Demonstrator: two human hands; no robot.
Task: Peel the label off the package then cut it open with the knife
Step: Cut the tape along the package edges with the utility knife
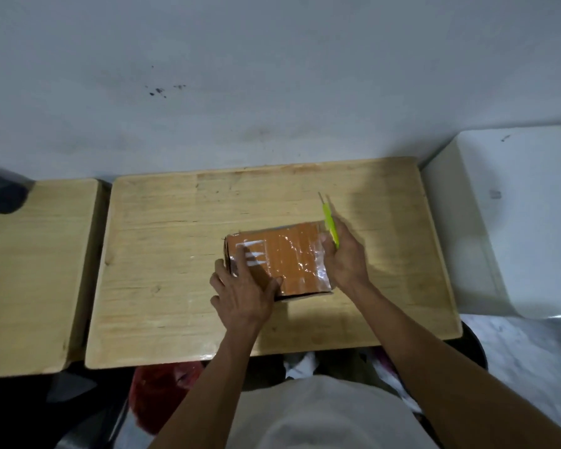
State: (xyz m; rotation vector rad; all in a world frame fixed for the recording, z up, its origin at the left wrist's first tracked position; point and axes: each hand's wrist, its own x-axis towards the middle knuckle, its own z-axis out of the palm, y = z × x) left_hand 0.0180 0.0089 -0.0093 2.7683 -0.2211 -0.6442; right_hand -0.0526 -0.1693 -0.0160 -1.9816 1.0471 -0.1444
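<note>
A brown cardboard package (pixel 289 257) wrapped in shiny clear tape lies on the wooden table (pixel 175 254), a little right of its middle. My left hand (pixel 245 293) presses flat on the package's near left corner, fingers spread over its top. My right hand (pixel 345 257) is at the package's right end and grips a knife (pixel 331 223) with a yellow-green handle; its thin blade tip points away from me, toward the wall. I see no label on the package's visible top.
A second wooden table (pixel 36 270) stands close on the left with a dark object at its far corner. A white surface (pixel 515 215) sits to the right. A grey wall runs behind. Red and dark items lie under the table's near edge.
</note>
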